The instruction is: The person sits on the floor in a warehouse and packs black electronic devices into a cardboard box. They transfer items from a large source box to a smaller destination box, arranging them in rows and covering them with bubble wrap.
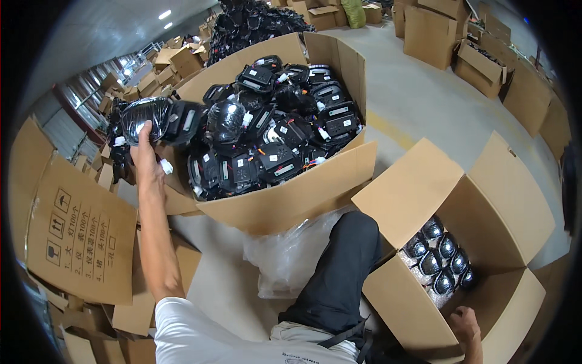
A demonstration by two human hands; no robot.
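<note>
Nearest, the person's trouser leg extends over the floor, dark below a white shirt. At the lower right, the right hand is bent at the fingers by the near side of an open carton; whether it grips anything I cannot tell. Inside that carton, a cluster of glossy black wrapped units sits on the bottom, close together. Crumpled clear plastic lies on the floor beside the leg.

Farther left, the left hand grasps a black unit in shiny film, its thumb across the film, at the left side of a large cardboard box. A white connector hangs by the wrist. The large box is filled with a jumble of black units, some with white plugs and coloured wires. To the left stands a printed carton.

Beyond rises a dark heap; farther back are a yellow-green sack and stacked cartons.
</note>
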